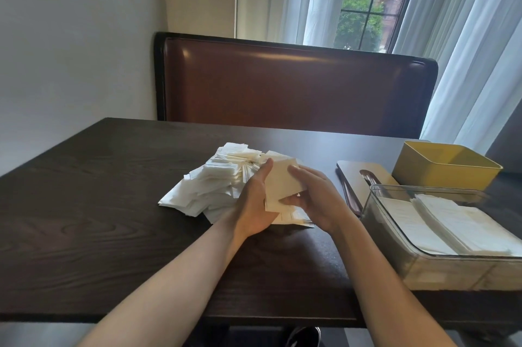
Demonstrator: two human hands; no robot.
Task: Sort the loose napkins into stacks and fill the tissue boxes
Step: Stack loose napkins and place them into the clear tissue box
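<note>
A heap of loose white napkins [214, 185] lies in the middle of the dark wooden table [113, 205]. Just right of the heap, both hands hold a small squared stack of napkins [281, 182] between them. My left hand [254, 199] grips its left edge with the thumb on top. My right hand [313, 197] pinches its right side, thumb at the lower edge. A clear plastic tissue box [395, 233] at the right holds two rows of stacked napkins [457, 228]. Behind it stands a yellow box [440, 174], its inside hidden.
A beige lid [358, 177] with a slot lies flat left of the yellow box. A brown leather bench back [296, 86] runs behind the table. Curtains and a window are at the far right. The table's near edge is close to my body.
</note>
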